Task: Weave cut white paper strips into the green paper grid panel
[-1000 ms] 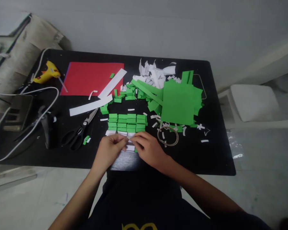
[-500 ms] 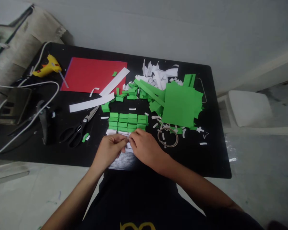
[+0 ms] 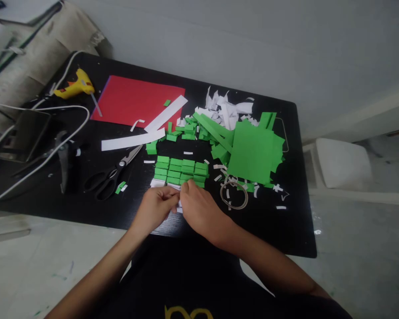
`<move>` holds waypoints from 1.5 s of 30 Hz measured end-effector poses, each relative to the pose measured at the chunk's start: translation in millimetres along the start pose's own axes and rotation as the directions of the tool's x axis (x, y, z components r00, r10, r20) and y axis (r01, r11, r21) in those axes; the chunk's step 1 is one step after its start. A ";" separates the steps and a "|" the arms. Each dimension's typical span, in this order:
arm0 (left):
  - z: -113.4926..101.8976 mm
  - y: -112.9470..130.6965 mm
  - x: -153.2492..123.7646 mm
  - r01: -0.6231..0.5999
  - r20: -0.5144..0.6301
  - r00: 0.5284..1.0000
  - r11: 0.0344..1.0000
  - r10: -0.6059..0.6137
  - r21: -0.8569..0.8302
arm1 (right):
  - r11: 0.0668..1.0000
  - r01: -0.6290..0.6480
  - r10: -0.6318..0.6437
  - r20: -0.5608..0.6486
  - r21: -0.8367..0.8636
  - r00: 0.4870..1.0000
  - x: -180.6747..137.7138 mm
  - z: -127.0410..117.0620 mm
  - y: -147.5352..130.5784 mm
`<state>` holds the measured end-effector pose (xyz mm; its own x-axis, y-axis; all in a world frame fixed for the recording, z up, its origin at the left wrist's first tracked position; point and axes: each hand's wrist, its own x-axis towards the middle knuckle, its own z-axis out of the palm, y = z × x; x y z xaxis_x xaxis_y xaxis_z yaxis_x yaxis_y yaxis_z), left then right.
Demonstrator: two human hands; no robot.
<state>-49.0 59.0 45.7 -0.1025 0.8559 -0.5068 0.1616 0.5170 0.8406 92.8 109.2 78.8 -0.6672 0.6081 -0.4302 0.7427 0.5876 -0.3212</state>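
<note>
Near the table's front edge my left hand [image 3: 157, 207] and my right hand [image 3: 199, 209] meet, their fingertips pinched together around a small white paper piece [image 3: 180, 208]. Most of that piece is hidden by the fingers. Just beyond them, folded green paper pieces [image 3: 182, 167] are laid side by side in several rows. A row of white folded pieces [image 3: 157, 182] borders the green ones on the near side, partly covered by my hands.
Black-handled scissors [image 3: 111, 175] and a yellow glue gun [image 3: 78, 85] are on the left. Red sheets [image 3: 136, 99] lie at the back. Green sheets [image 3: 251, 150], white scraps [image 3: 228, 110] and a tape ring [image 3: 234, 195] are on the right. A white cable [image 3: 81, 128] crosses the left side.
The view has turned slightly, so the table appears tilted and shifted. My hands stay pinched together at the same spot by the rows, with only slight finger movement.
</note>
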 end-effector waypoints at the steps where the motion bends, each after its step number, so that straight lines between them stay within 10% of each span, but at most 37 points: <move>1: 0.5 0.3 -0.2 0.001 -0.004 1.000 1.000 -0.001 0.001 | 1.000 0.001 -0.001 -0.006 -0.003 1.000 -0.1 0.8 0.4; 31: 3.4 -4.0 -1.4 0.015 -0.040 0.999 0.999 -0.016 -0.040 | 0.985 0.109 -0.096 -0.104 0.135 0.990 1.1 9.1 22.7; 45: 3.9 -8.2 -2.2 -0.011 -0.057 0.998 1.000 0.010 -0.025 | 0.999 0.014 -0.019 -0.101 -0.052 0.995 2.4 9.8 12.8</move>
<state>-46.3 52.9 39.1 -0.1568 0.8593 -0.4869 0.1376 0.5072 0.8508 101.3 112.9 65.4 -0.6838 0.6475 -0.3364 0.7292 0.6232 -0.2825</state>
